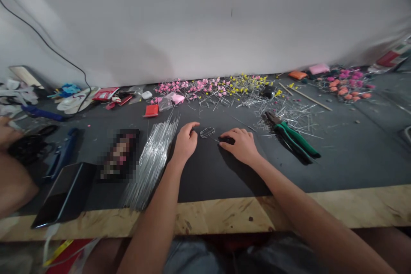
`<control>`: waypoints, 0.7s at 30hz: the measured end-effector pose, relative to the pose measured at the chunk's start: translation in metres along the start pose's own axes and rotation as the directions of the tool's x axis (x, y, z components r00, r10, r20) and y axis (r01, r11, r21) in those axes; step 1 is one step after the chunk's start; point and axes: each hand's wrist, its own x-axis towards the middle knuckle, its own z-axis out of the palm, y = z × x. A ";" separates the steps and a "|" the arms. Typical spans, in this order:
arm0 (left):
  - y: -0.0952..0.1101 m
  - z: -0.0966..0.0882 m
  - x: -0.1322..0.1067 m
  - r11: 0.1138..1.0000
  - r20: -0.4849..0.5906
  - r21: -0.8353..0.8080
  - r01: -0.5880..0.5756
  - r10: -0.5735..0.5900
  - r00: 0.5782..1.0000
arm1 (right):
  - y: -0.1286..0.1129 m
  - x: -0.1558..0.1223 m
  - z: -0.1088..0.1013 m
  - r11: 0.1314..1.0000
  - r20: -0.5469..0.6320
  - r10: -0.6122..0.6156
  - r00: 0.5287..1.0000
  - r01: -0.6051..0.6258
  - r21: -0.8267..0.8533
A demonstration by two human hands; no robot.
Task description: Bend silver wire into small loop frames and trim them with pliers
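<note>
A small oval wire shape (207,132) lies flat on the dark mat between my two hands. Just left of it is my left hand (186,142), forefinger stretched out and thumb apart from it, with nothing seen in its grasp. On the other side my right hand (241,144) rests on the mat with curved fingers. A dark gap shows between its thumb and forefinger, and a short thin wire end reaches the thumb tip. Beside my left forearm lies a bundle of straight silvery wires (154,154). Pliers (293,137) with green handles lie to the right.
Wire stems with pink tips (189,87) and yellow tips (247,85) line the wall. Orange and magenta pieces (349,87) sit far right. At left are a dark phone-like device (69,192), a blue tool (62,152) and another person's arm (13,175). A wooden edge (224,218) runs in front.
</note>
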 end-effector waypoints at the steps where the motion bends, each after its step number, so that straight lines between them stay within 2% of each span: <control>1: 0.001 0.001 0.000 0.999 0.023 0.034 -0.018 0.017 1.000 | 0.000 0.002 0.001 1.000 -0.007 0.016 1.000 -0.016 -0.019; 4: 0.004 0.003 -0.001 0.986 0.122 0.128 -0.108 0.092 0.988 | 0.002 0.010 0.003 0.997 -0.043 0.063 0.997 -0.065 -0.044; 7: 0.004 0.005 -0.001 0.969 0.153 0.190 -0.155 0.127 0.980 | 0.008 0.017 0.002 0.991 -0.073 0.104 0.992 -0.109 -0.075; 13: 0.001 0.006 -0.001 0.972 0.123 0.183 -0.149 0.127 0.984 | 0.017 0.029 -0.001 0.966 -0.162 0.174 0.971 -0.200 -0.161; 17: 0.004 0.007 -0.003 0.975 0.103 0.186 -0.122 0.104 0.989 | 0.017 0.030 0.001 0.963 -0.187 0.180 0.966 -0.212 -0.168; 21: 0.008 0.008 -0.005 0.957 0.193 0.243 -0.157 0.111 0.975 | 0.015 0.027 0.001 0.969 -0.170 0.168 0.971 -0.195 -0.154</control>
